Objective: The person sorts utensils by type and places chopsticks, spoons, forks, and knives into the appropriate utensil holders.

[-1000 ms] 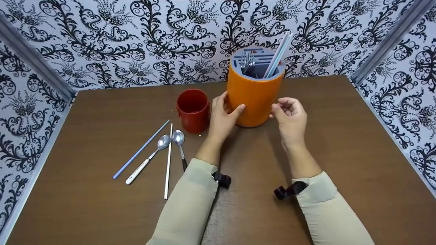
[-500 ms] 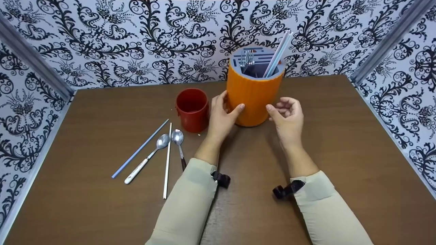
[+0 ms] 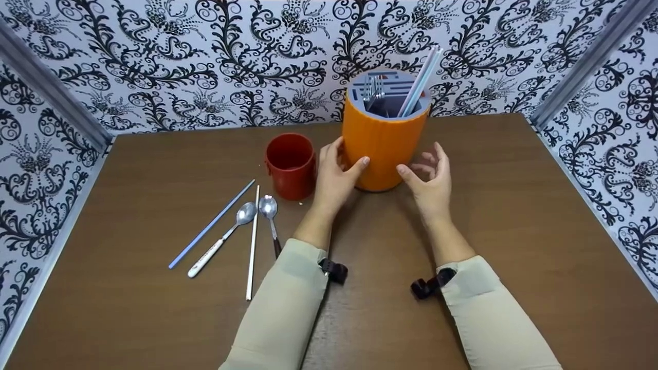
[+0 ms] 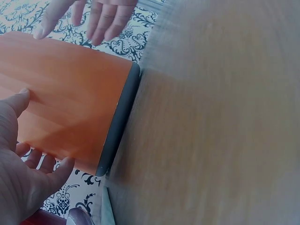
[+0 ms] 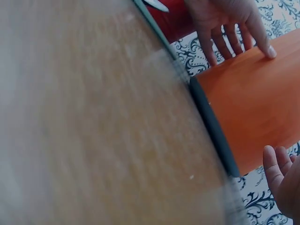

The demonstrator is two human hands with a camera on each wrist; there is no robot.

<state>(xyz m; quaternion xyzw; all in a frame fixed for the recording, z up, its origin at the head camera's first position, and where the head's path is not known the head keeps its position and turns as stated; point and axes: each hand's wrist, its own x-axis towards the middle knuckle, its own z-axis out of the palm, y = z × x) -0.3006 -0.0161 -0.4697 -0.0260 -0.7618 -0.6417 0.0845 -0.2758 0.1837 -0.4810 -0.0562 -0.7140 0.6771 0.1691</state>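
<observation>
A brown wood-grain surface (image 3: 370, 329) backs onto white walls (image 3: 175, 67) printed with black floral scrolls, and grey metal strips (image 3: 56, 87) run up the corners. Near its back edge, a tall orange cylindrical holder (image 3: 383, 149) with a grey slotted top and dark base stands upright, carrying metal forks (image 3: 374, 91) and pale slender sticks (image 3: 421, 85). The left hand (image 3: 333, 180) has its grip curled round the holder's left side. The right hand (image 3: 431, 187) is just beside the other side, its grip loose, fingers spread and holding nothing; contact is hard to tell. Left of the left hand stands a red round cup (image 3: 292, 180); nearer the person lie a blue stick (image 3: 211, 225), a white stick (image 3: 252, 246), a white-handled metal spoon (image 3: 207, 258) and a dark-handled metal spoon (image 3: 268, 207).
</observation>
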